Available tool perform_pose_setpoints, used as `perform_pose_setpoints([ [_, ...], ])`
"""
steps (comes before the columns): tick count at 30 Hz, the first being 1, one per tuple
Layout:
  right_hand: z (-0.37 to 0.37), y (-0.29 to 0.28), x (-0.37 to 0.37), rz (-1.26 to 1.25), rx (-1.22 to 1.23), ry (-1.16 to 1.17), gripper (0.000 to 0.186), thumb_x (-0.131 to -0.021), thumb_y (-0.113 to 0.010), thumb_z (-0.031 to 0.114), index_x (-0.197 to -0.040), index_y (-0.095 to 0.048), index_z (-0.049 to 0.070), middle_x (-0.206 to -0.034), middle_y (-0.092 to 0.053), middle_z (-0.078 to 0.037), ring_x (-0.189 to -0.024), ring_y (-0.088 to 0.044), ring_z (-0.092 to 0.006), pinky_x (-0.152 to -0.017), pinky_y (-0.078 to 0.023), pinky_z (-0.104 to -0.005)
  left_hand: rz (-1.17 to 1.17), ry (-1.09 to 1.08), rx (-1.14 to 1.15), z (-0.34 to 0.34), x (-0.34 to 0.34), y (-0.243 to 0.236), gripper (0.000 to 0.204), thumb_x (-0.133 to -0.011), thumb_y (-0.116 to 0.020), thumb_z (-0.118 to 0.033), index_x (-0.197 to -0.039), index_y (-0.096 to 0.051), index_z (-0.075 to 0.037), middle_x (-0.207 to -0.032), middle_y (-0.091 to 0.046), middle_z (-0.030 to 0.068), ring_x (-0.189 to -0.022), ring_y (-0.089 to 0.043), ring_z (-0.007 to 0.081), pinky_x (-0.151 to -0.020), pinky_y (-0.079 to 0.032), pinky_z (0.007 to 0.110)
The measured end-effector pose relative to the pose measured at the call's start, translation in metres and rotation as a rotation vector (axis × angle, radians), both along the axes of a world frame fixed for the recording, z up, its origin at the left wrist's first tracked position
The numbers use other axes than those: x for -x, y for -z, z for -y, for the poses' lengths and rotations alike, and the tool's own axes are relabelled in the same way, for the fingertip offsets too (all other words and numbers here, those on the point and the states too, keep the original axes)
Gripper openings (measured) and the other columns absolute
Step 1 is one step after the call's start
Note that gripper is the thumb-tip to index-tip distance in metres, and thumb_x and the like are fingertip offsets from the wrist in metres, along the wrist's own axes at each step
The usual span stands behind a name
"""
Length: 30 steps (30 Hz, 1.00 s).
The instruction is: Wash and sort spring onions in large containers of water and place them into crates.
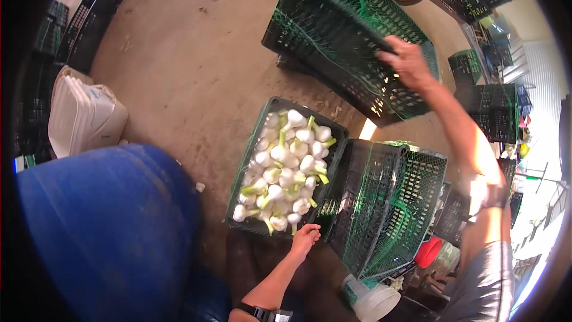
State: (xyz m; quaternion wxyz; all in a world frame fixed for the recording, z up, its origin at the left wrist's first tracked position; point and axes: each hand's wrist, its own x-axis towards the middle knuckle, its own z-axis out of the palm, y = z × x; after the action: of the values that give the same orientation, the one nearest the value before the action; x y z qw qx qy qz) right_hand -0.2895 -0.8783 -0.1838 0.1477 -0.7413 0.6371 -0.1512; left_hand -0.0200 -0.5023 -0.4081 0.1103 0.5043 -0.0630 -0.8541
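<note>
My right hand [408,65] is raised at the upper right, its fingers closed on the rim of a dark plastic crate [339,42]. This crate is tilted, and green netting lines it. Lower in the view, my left hand [305,240] is at the near right corner of another dark crate [239,188], its fingers curled. Whether it grips that rim or something small is hidden. Trimmed garlic bulbs [286,161] with short green stems fill this crate. To the right of it, a netted crate [387,209] stands on its side, close to my left hand.
A big blue barrel [119,214] takes up the lower left, with white buckets [86,113] behind it. A white pail [375,301] and a red container [428,252] are at the lower right. Stacked crates [95,18] line the far left; more crates [494,107] stand right.
</note>
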Motion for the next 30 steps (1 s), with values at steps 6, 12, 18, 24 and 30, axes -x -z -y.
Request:
perform_pose_setpoints([
  [6, -0.130, -0.034, -0.038, -0.141, 0.019, -0.563, 0.018, -0.072, -0.057, 0.007, -0.089, -0.057, 0.005, -0.083, -0.059, -0.011, -0.072, -0.060, -0.0264, -0.061, -0.049, -0.0345, -0.170, 0.445, 0.395, -0.029, -0.004, 0.013, 0.017, -0.087, -0.052, -0.016, -0.095, -0.061, -0.005, -0.077, -0.061, 0.0016, -0.069, -0.056, 0.0099, -0.063, -0.044, 0.023],
  [12, -0.189, 0.005, -0.048, -0.274, -0.397, -0.950, 0.019, -0.071, -0.053, 0.015, -0.088, -0.048, 0.007, -0.091, -0.054, -0.007, -0.087, -0.056, -0.0238, -0.075, -0.048, -0.0330, -1.024, 0.969, 0.250, -0.078, -0.013, -0.003, 0.034, -0.090, -0.049, -0.033, -0.094, -0.057, 0.000, -0.084, -0.063, 0.0048, -0.072, -0.059, 0.0117, -0.071, -0.046, 0.026],
  [18, -0.245, 0.029, -0.008, -0.279, -0.549, -1.059, 0.026, -0.077, -0.053, 0.016, -0.101, -0.050, 0.006, -0.114, -0.052, -0.014, -0.108, -0.051, -0.0310, -0.090, -0.042, -0.0396, -1.041, 1.176, 0.251, -0.084, -0.025, -0.003, 0.033, -0.090, -0.049, -0.032, -0.102, -0.056, -0.002, -0.092, -0.062, 0.0039, -0.083, -0.058, 0.0123, -0.076, -0.045, 0.029],
  [24, -0.139, -0.021, -0.070, 0.251, -0.539, -0.621, 0.013, -0.077, -0.064, 0.013, -0.090, -0.062, 0.009, -0.088, -0.063, -0.003, -0.085, -0.061, -0.0205, -0.077, -0.047, -0.0360, -0.934, 1.066, 0.160, -0.091, -0.042, 0.011, 0.033, -0.090, -0.049, -0.032, -0.104, -0.056, -0.003, -0.094, -0.061, 0.0039, -0.084, -0.057, 0.0126, -0.077, -0.044, 0.029],
  [30, 0.031, 0.097, 0.023, 0.038, -0.138, 0.275, 0.056, -0.074, -0.065, 0.026, -0.121, -0.046, 0.002, -0.110, -0.056, -0.014, -0.097, -0.057, -0.0217, -0.083, -0.046, -0.0319, -0.548, 0.733, 0.086, -0.077, -0.063, 0.026, 0.033, -0.089, -0.050, -0.032, -0.106, -0.055, -0.004, -0.096, -0.060, 0.0039, -0.086, -0.056, 0.0130, -0.078, -0.044, 0.029],
])
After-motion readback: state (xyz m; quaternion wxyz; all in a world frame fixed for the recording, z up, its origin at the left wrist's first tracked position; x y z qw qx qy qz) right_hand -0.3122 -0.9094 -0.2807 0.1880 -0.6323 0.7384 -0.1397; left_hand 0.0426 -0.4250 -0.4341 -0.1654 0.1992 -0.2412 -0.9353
